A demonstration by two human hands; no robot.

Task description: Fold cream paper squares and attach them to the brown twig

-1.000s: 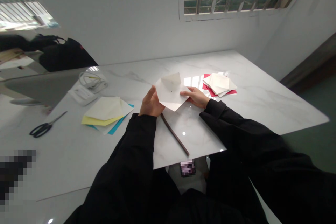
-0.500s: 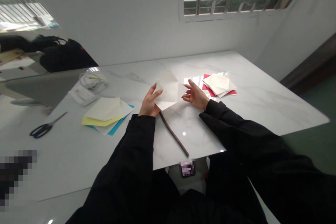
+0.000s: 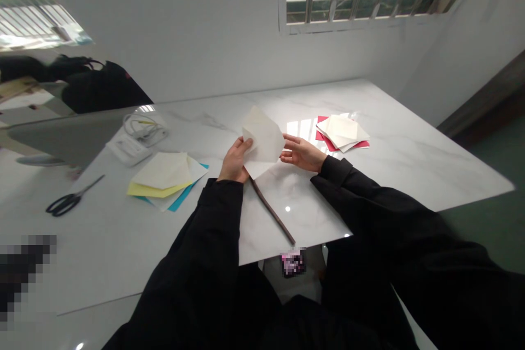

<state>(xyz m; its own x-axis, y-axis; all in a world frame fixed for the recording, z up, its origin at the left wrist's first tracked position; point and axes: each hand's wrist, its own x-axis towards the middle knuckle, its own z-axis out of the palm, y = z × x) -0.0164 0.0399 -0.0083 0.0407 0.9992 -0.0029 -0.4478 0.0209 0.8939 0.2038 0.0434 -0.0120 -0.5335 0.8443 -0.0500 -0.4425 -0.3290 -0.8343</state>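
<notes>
Head view: both hands work at the near middle of a white marble table [image 3: 389, 158], black sleeves reaching forward from the bottom edge. Left hand [image 3: 234, 161] is closed on the left edge of a cream paper sheet [image 3: 264, 136], thumb over the front face and fingers behind it. Right hand [image 3: 301, 153] pinches the sheet's right corner between thumb and fingertips. Sheet is lifted clear of the table between the two hands, tilted, with one corner pointing up and away from the person and a folded lower flap hanging just ahead of the left hand's wrist.

Directly below the left hand, a thin dark stick [image 3: 273, 212] lies flat on the table, running diagonally toward the near edge; its far end sits just under the sheet. Well to the left of the left hand lies a loose stack of cream, yellow and blue paper [image 3: 166, 178]. Farther left of that stack, black scissors [image 3: 68, 200] lie flat. Beyond the right hand, near but apart from it, rests a stack of cream sheets on red paper [image 3: 342, 132].
</notes>
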